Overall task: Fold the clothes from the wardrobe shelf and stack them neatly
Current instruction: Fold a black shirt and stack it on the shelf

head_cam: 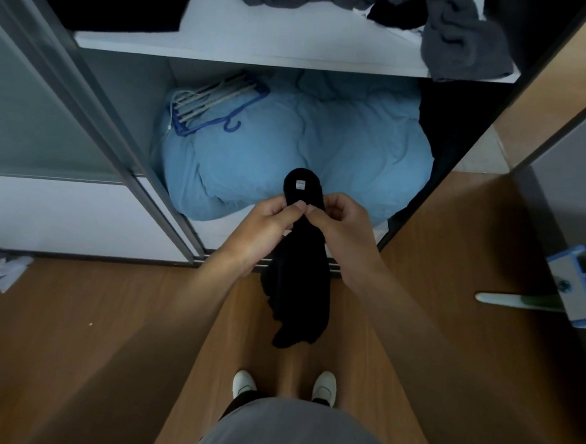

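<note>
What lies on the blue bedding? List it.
A bundle of blue and white hangers lies on the blue bedding, at its left rear. The black garment hides its front middle.

You pinch a black garment (298, 277) near its top with your left hand (271, 217) and right hand (339, 221), thumbs almost touching; it hangs over the wooden floor (106, 330). Above, gray clothes (460, 36) lie rumpled on the white shelf (226, 49), a blue duvet (323, 148) below.
</note>
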Action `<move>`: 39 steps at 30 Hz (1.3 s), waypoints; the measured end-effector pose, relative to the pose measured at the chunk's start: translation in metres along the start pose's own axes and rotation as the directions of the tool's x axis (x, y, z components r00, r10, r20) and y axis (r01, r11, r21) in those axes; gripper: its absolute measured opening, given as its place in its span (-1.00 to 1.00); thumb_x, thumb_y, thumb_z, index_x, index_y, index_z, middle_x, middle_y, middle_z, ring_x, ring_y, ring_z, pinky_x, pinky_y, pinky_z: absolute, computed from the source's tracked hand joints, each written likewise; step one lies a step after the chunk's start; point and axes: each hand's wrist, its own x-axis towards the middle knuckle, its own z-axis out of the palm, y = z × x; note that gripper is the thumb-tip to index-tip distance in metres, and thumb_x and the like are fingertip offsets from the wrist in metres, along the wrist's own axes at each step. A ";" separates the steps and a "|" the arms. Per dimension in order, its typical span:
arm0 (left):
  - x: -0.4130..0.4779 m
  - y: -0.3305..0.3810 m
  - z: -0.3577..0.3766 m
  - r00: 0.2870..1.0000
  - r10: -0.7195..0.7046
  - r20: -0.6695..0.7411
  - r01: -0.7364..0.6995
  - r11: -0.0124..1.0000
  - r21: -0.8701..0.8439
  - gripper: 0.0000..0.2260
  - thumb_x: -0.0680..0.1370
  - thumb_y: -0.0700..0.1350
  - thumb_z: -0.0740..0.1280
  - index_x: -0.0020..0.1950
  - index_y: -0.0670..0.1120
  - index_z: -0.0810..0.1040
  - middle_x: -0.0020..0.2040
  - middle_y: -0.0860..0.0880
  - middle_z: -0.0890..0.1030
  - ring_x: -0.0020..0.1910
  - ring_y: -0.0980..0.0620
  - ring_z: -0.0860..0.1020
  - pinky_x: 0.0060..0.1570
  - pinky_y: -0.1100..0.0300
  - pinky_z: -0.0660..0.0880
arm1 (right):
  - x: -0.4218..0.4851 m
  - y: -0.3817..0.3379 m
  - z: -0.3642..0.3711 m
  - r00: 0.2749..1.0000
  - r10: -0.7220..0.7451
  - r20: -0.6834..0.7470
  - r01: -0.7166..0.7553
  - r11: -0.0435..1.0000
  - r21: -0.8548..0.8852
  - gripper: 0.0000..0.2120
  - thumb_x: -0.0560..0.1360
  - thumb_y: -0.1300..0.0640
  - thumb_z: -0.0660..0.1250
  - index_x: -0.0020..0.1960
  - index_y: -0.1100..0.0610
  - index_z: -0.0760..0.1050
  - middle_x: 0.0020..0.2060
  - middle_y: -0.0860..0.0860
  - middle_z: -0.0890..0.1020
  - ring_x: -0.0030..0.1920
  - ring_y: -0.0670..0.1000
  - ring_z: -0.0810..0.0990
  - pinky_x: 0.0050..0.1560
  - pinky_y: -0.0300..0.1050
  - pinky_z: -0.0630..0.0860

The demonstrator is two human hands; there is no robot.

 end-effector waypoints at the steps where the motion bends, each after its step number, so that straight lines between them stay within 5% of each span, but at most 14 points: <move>1: 0.000 0.001 0.000 1.000 0.013 -0.004 -0.013 1.000 0.026 -0.79 0.66 -0.10 0.24 -0.10 -0.04 0.62 -0.29 0.11 0.67 -0.23 0.18 0.64 -0.24 0.35 0.53 | -0.002 -0.001 0.000 1.000 -0.003 0.004 0.003 1.000 -0.011 -0.92 0.53 0.23 0.39 -0.05 0.25 0.54 -0.17 0.15 0.63 -0.13 0.08 0.63 0.01 0.00 0.58; 4: -0.002 0.002 -0.002 0.999 0.039 -0.018 -0.038 0.997 0.065 -0.74 0.65 -0.10 0.27 -0.24 -0.01 0.54 -0.36 0.09 0.57 -0.28 0.14 0.57 -0.19 0.26 0.47 | -0.007 -0.004 0.001 0.998 -0.043 0.039 0.046 0.996 -0.075 -0.90 0.54 0.27 0.36 0.02 0.13 0.59 -0.07 0.10 0.66 0.04 0.07 0.65 0.23 0.11 0.57; 6: -0.002 0.002 -0.006 0.998 0.062 -0.011 -0.061 0.997 0.049 -0.71 0.62 -0.09 0.33 -0.31 0.05 0.50 -0.35 0.08 0.53 -0.28 0.13 0.53 -0.14 0.19 0.45 | -0.010 -0.005 0.000 0.993 -0.067 0.097 0.075 0.994 -0.075 -0.75 0.55 0.29 0.32 0.08 -0.03 0.60 -0.02 -0.03 0.69 0.09 -0.05 0.65 0.26 0.00 0.56; 9: -0.002 0.001 -0.014 0.995 0.101 -0.011 -0.101 0.994 0.029 -0.92 0.56 -0.15 0.42 -0.09 -0.10 0.55 -0.22 0.04 0.58 -0.15 0.13 0.60 -0.04 0.22 0.54 | -0.016 -0.002 -0.005 0.963 -0.059 0.263 0.088 0.991 -0.100 -0.55 0.58 0.34 0.27 0.30 -0.13 0.52 0.05 -0.29 0.66 0.17 -0.27 0.58 0.26 -0.33 0.47; 12: -0.002 0.003 -0.023 0.992 0.122 0.036 -0.124 0.990 0.066 -0.90 0.55 -0.29 0.39 0.03 -0.15 0.54 -0.19 0.07 0.64 -0.09 0.11 0.62 -0.03 0.25 0.55 | -0.019 -0.001 -0.008 0.937 -0.025 0.348 0.064 0.993 -0.103 -0.45 0.57 0.43 0.23 0.48 0.03 0.39 0.17 -0.22 0.60 0.23 -0.26 0.54 0.37 -0.28 0.39; 16: -0.003 0.006 -0.025 0.990 0.133 0.049 -0.138 0.982 0.128 -0.81 0.56 -0.47 0.22 0.08 -0.27 0.52 -0.15 -0.12 0.63 -0.12 -0.08 0.55 -0.09 0.13 0.49 | -0.020 -0.004 -0.007 0.955 -0.120 0.270 0.198 0.939 -0.282 -0.50 0.55 0.37 0.26 0.43 0.01 0.44 0.21 -0.04 0.48 0.19 -0.11 0.51 0.26 -0.36 0.39; 19: -0.005 0.010 -0.021 0.985 0.159 0.061 -0.166 0.978 0.124 -0.80 0.58 -0.47 0.19 0.10 -0.28 0.53 -0.19 0.01 0.68 -0.20 0.08 0.61 -0.13 0.27 0.53 | -0.019 -0.004 -0.009 0.954 -0.257 0.152 0.297 0.872 -0.389 -0.64 0.54 0.22 0.36 0.31 0.03 0.47 0.21 0.00 0.41 0.21 -0.05 0.46 0.29 -0.20 0.43; 22: -0.009 0.016 -0.018 0.972 0.188 0.139 -0.212 0.959 0.189 -0.81 0.60 -0.46 0.20 0.14 -0.31 0.54 -0.10 -0.04 0.66 -0.18 0.19 0.61 -0.07 0.32 0.52 | -0.009 -0.009 -0.019 0.912 -0.379 0.158 0.410 0.814 -0.411 -0.52 0.51 0.19 0.44 0.37 0.15 0.37 0.30 0.02 0.43 0.33 -0.07 0.39 0.35 -0.31 0.29; 25: -0.012 0.020 -0.016 0.957 0.198 0.212 -0.244 0.945 0.219 -0.84 0.60 -0.46 0.21 0.13 -0.36 0.52 -0.08 -0.13 0.64 -0.17 0.18 0.60 -0.08 0.34 0.51 | 0.000 -0.019 -0.028 0.912 -0.286 0.293 0.384 0.847 -0.369 -0.48 0.53 0.11 0.43 0.42 0.07 0.33 0.23 -0.06 0.56 0.31 -0.15 0.47 0.33 -0.34 0.31; 29: -0.012 0.022 -0.018 0.961 0.189 0.204 -0.231 0.951 0.207 -0.85 0.59 -0.44 0.23 0.12 -0.32 0.53 -0.16 -0.05 0.66 -0.25 0.20 0.61 -0.21 0.38 0.50 | 0.002 -0.016 -0.026 0.903 -0.317 0.290 0.425 0.763 -0.487 -0.69 0.51 -0.04 0.44 0.19 0.02 0.50 -0.07 -0.23 0.58 0.02 -0.17 0.56 0.06 -0.22 0.45; 34: -0.014 0.020 -0.025 0.972 0.188 0.142 -0.216 0.952 0.215 -0.80 0.59 -0.40 0.28 0.02 -0.10 0.46 -0.17 -0.04 0.70 -0.36 0.14 0.55 -0.36 0.31 0.44 | -0.002 -0.008 -0.017 0.907 -0.357 0.223 0.417 0.690 -0.592 -0.79 0.54 -0.08 0.38 -0.05 0.07 0.52 -0.22 -0.07 0.62 -0.15 -0.02 0.60 -0.06 0.04 0.52; 39: -0.019 0.014 -0.035 0.953 0.268 0.142 -0.301 0.893 0.334 -0.87 0.55 -0.35 0.37 0.01 -0.15 0.50 -0.14 -0.15 0.70 -0.18 0.09 0.61 -0.08 0.23 0.49 | -0.006 -0.016 -0.015 0.894 -0.362 0.265 0.446 0.663 -0.601 -0.78 0.59 -0.02 0.34 0.03 0.12 0.61 -0.15 0.00 0.69 -0.11 0.03 0.63 -0.03 0.00 0.51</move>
